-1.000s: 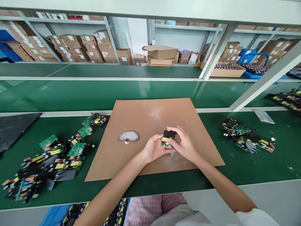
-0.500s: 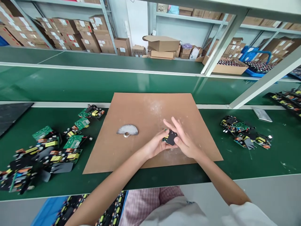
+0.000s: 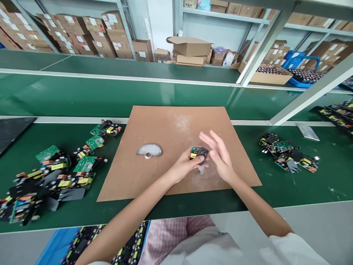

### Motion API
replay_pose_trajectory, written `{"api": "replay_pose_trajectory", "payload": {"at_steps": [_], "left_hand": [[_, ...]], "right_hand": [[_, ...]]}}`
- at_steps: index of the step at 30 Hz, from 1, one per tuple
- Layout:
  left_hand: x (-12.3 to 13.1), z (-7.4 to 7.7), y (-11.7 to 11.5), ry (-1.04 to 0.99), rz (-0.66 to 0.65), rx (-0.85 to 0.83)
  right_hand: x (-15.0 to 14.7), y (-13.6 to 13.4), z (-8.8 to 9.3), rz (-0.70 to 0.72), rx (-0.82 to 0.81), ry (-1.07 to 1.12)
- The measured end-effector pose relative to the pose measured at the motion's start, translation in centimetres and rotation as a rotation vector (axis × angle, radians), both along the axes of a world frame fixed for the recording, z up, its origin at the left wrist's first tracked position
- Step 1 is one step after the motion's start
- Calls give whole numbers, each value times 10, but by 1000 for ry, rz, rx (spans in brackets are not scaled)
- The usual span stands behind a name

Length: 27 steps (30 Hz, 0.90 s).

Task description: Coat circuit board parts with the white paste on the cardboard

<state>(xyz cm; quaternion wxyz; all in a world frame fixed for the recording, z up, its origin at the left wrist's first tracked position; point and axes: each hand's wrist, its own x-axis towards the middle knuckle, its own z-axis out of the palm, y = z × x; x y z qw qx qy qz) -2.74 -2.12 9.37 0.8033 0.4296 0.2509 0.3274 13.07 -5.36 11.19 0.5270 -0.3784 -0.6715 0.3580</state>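
My left hand (image 3: 184,166) is closed around a small green circuit board (image 3: 199,153) with a black part and a yellow component, held just above the brown cardboard sheet (image 3: 154,176). Beside the board on its right, my right hand (image 3: 220,159) has its fingers stretched out and apart and grips nothing. A grey half-round metal disc (image 3: 149,150) lies on the cardboard to the left of my hands.
A large heap of green circuit boards (image 3: 52,176) covers the green bench on the left. A smaller group of boards (image 3: 288,154) lies on the right. A slanted metal post (image 3: 306,97) rises at the right. Shelves of cardboard boxes (image 3: 190,49) stand behind.
My right hand let go of the board and its fingers opened and moved slightly right. My left hand keeps the board, turned so its green side shows.
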Motion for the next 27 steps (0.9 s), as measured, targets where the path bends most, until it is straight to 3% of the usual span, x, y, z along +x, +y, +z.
{"api": "replay_pose_trajectory", "payload": {"at_steps": [3,6,15,21,27], "left_hand": [[-2,0,3,-2,26,16],[-4,1,5,-10,38,29],[-7,11,3,-27,83,-12],[-9,10,5,37,38,22],[-6,10,6,3,86,11]], "right_hand": [[5,5,0,-107,-79,-53],[7,9,-2,-57,-128,-52],[-1,6,-1,-43,100,-206],[5,12,-3,-18,119,-311],[-1,11,-10,-63,79,-256]]}}
